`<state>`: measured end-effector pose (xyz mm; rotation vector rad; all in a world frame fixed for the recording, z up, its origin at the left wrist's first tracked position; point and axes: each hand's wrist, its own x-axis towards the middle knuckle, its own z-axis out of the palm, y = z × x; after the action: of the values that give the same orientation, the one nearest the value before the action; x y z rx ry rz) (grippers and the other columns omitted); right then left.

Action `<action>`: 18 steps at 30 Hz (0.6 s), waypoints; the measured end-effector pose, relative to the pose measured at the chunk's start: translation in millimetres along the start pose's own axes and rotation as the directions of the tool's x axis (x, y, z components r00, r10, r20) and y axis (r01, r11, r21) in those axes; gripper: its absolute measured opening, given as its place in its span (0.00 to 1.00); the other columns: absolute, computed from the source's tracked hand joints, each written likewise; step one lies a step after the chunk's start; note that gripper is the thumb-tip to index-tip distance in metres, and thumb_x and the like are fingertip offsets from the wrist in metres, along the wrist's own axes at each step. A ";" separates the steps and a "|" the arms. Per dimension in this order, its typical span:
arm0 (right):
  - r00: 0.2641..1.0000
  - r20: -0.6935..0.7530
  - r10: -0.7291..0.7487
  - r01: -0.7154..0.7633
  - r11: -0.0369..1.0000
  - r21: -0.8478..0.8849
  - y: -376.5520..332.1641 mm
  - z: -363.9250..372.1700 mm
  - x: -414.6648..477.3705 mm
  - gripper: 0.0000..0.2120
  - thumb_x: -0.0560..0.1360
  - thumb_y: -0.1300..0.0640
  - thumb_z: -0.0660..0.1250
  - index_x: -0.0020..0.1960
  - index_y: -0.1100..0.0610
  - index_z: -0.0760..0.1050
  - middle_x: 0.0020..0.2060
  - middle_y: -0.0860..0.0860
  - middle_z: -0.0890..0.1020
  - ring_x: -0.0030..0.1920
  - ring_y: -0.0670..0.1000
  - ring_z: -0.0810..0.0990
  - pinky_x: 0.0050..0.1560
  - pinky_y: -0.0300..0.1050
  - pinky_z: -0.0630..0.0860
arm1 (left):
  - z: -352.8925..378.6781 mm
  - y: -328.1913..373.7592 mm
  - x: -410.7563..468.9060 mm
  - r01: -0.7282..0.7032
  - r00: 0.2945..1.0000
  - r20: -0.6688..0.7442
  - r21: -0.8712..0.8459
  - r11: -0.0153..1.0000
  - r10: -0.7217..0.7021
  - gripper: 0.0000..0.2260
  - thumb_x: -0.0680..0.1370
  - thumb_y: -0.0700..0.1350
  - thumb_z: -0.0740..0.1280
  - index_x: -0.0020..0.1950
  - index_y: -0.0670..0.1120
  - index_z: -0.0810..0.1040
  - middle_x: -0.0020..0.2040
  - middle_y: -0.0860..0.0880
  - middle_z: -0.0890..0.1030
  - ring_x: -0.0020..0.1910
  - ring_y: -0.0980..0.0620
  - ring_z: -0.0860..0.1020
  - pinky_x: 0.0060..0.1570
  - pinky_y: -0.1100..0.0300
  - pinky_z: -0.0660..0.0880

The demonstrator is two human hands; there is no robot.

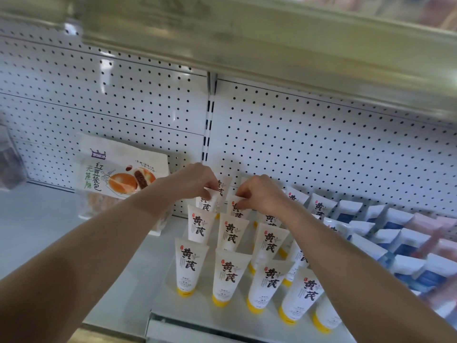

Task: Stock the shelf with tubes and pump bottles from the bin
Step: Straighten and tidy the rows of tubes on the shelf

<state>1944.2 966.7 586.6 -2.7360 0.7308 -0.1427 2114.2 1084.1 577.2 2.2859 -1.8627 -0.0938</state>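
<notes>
While left hand (197,181) pinches one 黄芪 tube (206,205) and right hand (259,194) its neighbour (236,207), a bag (118,169) reads 红豆餐包.

This is a shop aisle. A white metal shelf (37,219) is backed by perforated pegboard (321,134) with a slotted upright (210,125) at 12 o'clock, and another shelf's edge (272,40) runs overhead. Identical white, yellow-capped tubes (228,276) stand in facing rows at 6 o'clock. Ranks of blue-and-white packs (408,243) fill 3 o'clock, and a printed bread bag (116,169) leans at 10 o'clock.

Head-worn view, facing forward-down — shelf (37,219) close
</notes>
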 end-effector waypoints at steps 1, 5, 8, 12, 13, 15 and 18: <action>1.000 -0.005 0.001 -0.001 1.000 0.012 -0.4 0.9 0.1 0.08 0.68 0.55 0.77 0.48 0.49 0.85 0.41 0.44 0.84 0.44 0.46 0.81 0.49 0.43 0.78 | -0.1 -0.1 -0.2 0.001 1.000 -0.005 -0.004 1.000 -0.001 0.12 0.72 0.42 0.74 0.55 0.49 0.83 0.51 0.52 0.83 0.52 0.52 0.79 0.54 0.57 0.74; 1.000 0.002 -0.013 0.013 1.000 0.025 -1.3 0.7 -0.1 0.09 0.68 0.55 0.77 0.48 0.50 0.85 0.42 0.46 0.84 0.44 0.46 0.81 0.50 0.44 0.79 | 0.0 -0.6 -0.6 0.006 1.000 -0.003 0.013 1.000 -0.006 0.12 0.72 0.43 0.74 0.56 0.50 0.83 0.52 0.53 0.82 0.52 0.52 0.79 0.54 0.58 0.73; 0.999 0.034 -0.027 0.026 0.999 0.042 0.1 -2.5 -1.4 0.09 0.69 0.54 0.76 0.49 0.49 0.85 0.43 0.45 0.84 0.44 0.44 0.81 0.47 0.40 0.77 | -0.4 0.3 0.0 -0.004 1.000 0.000 0.018 1.000 0.004 0.13 0.73 0.46 0.73 0.57 0.50 0.83 0.53 0.53 0.82 0.53 0.53 0.79 0.56 0.57 0.73; 0.999 -0.020 -0.047 0.049 0.992 0.116 4.2 -11.1 0.5 0.07 0.73 0.50 0.72 0.49 0.50 0.85 0.44 0.45 0.85 0.47 0.45 0.82 0.51 0.41 0.77 | -5.7 2.6 2.9 0.008 0.999 -0.039 -0.027 1.000 -0.009 0.11 0.76 0.56 0.68 0.52 0.52 0.84 0.46 0.55 0.84 0.47 0.55 0.79 0.52 0.56 0.75; 0.998 -0.060 -0.037 0.045 0.990 0.137 6.7 -14.7 2.3 0.07 0.75 0.51 0.70 0.49 0.50 0.85 0.45 0.45 0.85 0.48 0.46 0.82 0.52 0.42 0.77 | -7.1 1.5 4.0 0.013 0.997 -0.072 -0.075 0.997 -0.019 0.10 0.76 0.55 0.68 0.50 0.52 0.85 0.43 0.55 0.84 0.45 0.55 0.80 0.51 0.55 0.76; 0.991 -0.137 -0.005 0.024 0.990 0.138 13.3 -22.9 5.8 0.07 0.76 0.54 0.68 0.50 0.50 0.84 0.47 0.45 0.85 0.50 0.47 0.81 0.55 0.42 0.76 | -9.7 -0.4 6.4 0.002 0.987 -0.155 -0.167 0.986 -0.028 0.07 0.76 0.51 0.69 0.48 0.51 0.85 0.41 0.57 0.83 0.42 0.56 0.80 0.50 0.55 0.77; 0.976 -0.211 0.044 -0.027 0.996 0.082 25.5 -32.9 10.4 0.08 0.76 0.56 0.69 0.54 0.51 0.83 0.52 0.46 0.84 0.53 0.46 0.80 0.60 0.42 0.74 | -11.9 -0.2 13.6 0.006 0.971 -0.236 -0.162 0.987 -0.045 0.07 0.76 0.47 0.71 0.53 0.52 0.84 0.47 0.55 0.84 0.42 0.58 0.78 0.50 0.62 0.73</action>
<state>1935.5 931.7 609.9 -2.6570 0.8112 -0.4531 2119.2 1072.1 589.8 2.1093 -1.6435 0.0262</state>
